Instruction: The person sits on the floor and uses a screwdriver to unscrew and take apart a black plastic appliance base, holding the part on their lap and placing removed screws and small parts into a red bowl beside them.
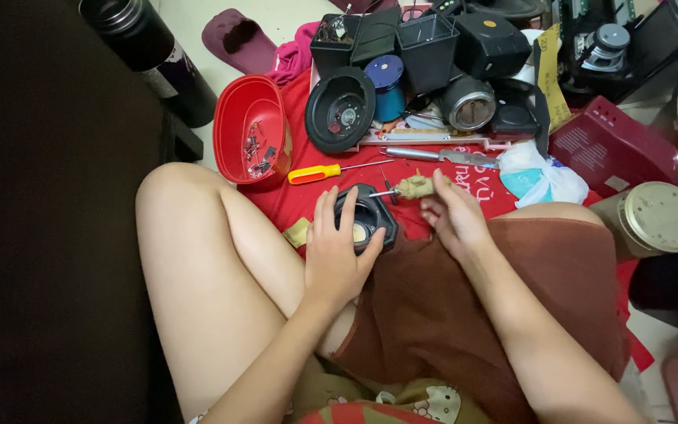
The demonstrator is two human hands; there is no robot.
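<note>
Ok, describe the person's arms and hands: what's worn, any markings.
Both arms are bare to the elbow and beyond, with no sleeves in view. The left hand and right hand wear no gloves, rings, watch or bracelets that I can see. No markings show.

One view only, from a camera on the person's head, tilted steeply down and forward over their own crossed legs. It sits close: the left hand (337,250) and right hand (450,216) fill mid-frame, the red cloth (308,200) lies beyond, and clutter crowds the top edge.
</note>
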